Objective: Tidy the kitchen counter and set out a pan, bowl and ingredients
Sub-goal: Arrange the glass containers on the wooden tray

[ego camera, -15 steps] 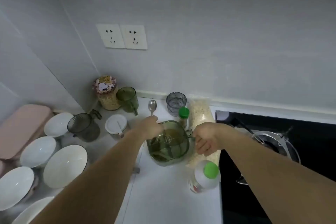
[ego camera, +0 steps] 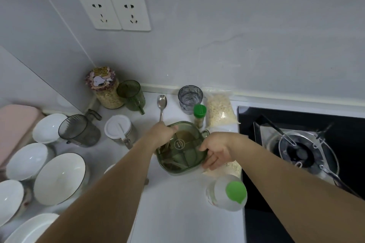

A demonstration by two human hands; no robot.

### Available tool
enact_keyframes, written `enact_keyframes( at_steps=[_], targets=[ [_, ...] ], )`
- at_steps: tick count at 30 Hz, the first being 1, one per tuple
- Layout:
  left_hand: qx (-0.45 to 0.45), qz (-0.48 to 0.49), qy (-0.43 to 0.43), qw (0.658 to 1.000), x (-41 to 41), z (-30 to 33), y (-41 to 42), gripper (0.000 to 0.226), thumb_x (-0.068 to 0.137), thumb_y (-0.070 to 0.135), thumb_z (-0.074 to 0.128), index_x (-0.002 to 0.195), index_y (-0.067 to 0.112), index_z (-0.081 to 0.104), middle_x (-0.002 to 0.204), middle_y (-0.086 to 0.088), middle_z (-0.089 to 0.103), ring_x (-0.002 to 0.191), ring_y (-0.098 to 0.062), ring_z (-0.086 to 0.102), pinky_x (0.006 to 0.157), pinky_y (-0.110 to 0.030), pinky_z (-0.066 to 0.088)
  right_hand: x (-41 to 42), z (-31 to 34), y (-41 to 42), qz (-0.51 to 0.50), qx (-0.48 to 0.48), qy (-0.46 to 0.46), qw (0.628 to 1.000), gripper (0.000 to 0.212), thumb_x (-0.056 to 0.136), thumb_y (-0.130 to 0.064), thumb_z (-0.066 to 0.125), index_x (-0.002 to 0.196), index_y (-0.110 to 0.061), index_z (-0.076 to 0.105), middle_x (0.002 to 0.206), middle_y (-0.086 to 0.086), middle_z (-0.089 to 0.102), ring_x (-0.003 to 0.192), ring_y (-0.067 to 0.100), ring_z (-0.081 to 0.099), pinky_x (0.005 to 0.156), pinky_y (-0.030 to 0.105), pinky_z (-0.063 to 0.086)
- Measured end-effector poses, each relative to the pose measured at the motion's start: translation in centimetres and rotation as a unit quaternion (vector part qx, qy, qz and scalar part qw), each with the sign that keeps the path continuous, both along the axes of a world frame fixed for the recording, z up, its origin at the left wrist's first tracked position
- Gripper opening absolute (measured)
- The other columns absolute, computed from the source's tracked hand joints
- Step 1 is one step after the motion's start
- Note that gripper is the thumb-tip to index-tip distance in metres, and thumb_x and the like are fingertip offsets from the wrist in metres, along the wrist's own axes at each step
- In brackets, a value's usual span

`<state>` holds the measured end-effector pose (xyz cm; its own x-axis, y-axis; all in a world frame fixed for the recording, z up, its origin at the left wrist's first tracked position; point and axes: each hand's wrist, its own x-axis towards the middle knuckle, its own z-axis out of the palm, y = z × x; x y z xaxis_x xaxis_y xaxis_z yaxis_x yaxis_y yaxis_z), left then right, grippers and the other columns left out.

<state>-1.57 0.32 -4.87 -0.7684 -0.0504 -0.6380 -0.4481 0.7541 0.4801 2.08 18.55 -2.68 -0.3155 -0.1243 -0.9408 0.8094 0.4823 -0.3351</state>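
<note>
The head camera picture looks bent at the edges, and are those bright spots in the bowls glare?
Head view: wide-angle lens bows the wall sockets and counter edges; soft highlights glint inside the white bowls; lighting is dim and even, shadows faint.

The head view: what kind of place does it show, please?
Most likely a home kitchen. A gas stove is set in the counter, white bowls stand at the left, and a spice box sits between the person's hands.
</note>
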Motion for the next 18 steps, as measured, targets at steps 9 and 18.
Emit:
enact_keyframes(
  at_steps=[9, 18],
  targets=[
    [-0.048, -0.017, 0.078, 0.996, 1.5, 6.4, -0.1, 0.04, 0.097, 0.044, 0.044, 0.115, 0.009, 0.052, 0.089, -0.002, 0.055, 0.078, -0.015, 0.053, 0.069, -0.032, 0.043, -0.3, 5.8, -0.1, 0.053, 0.01, 0.044, 0.998, 0.038, 0.103, -0.011, 0.032, 0.133, 0.009, 0.045, 0.136, 0.027, 0.049, 0.126, 0.036, 0.051, 0.109, 0.046, 0.038],
    [-0.029, -0.038, 0.177, 0.983, 1.3, 18.1, 1.9, 0.039, 0.095, 0.047, 0.048, 0.088, 0.009, 0.056, 0.083, -0.008, 0.061, 0.075, -0.025, 0.062, 0.053, -0.029, 0.04, 1.0, 17.0, 1.3, 0.031, 0.074, 0.2, 0.976, 0.034, 0.103, -0.014, 0.039, 0.126, 0.008, 0.05, 0.126, 0.025, 0.058, 0.116, 0.032, 0.06, 0.099, 0.043, 0.048]
  ],
)
